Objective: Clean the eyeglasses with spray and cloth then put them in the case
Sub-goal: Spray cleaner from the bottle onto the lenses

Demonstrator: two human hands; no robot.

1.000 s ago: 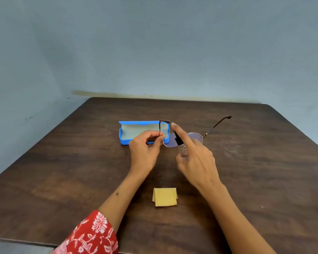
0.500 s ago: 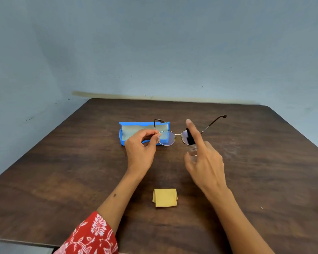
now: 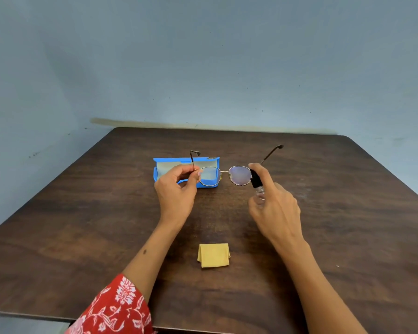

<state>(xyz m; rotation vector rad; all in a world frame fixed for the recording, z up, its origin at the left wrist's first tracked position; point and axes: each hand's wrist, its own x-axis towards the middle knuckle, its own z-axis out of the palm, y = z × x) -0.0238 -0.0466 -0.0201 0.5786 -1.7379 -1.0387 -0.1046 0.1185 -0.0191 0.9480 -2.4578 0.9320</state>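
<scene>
Fingers (image 3: 195, 170) of your left hand (image 3: 176, 191) pinch the eyeglasses (image 3: 223, 175) just in front of the open case (image 3: 159, 172); your right hand (image 3: 274, 208) grips the spray bottle (image 3: 257, 183) at the lens. Wiping and casing remain; the cloth (image 3: 213, 255) lies folded nearer you.

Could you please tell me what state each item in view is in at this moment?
eyeglasses: unfolded, held off the table.
left hand: pinches the eyeglasses by one temple hinge.
right hand: grips the spray bottle, forefinger on its top.
spray bottle: beside one lens, tilted.
case: open, on the table, holding no glasses.
cloth: folded, untouched, on the table.
</scene>
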